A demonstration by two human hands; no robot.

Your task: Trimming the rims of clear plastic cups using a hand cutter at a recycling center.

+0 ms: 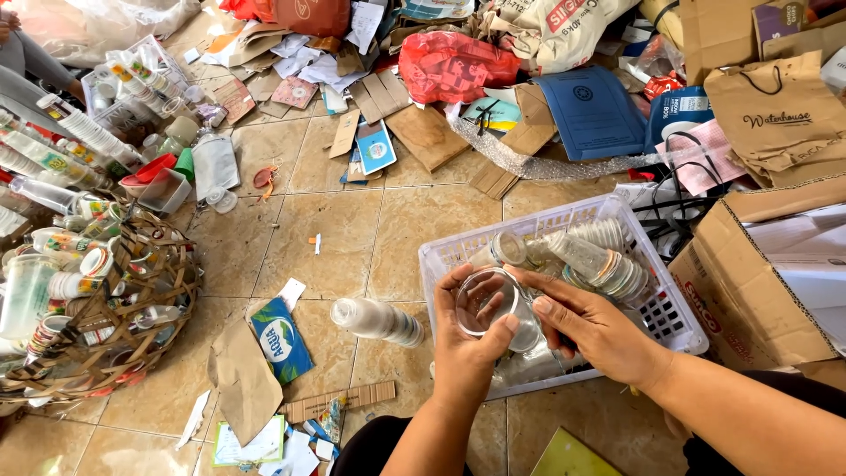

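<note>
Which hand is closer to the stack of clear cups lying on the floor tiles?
Left. The left hand holds a clear cup just right of the floor stack. The right hand is farther right, over the white basket.

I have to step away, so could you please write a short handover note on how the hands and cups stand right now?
Left hand: holds a clear plastic cup by the rim, mouth towards the camera.
Right hand: fingers on the same cup's far side.
Both are over the white basket, which holds nested cup stacks.
One cup stack lies on the tiled floor beside it.
Done: several stacks in the basket. Left: the held cup, the floor stack.
</note>
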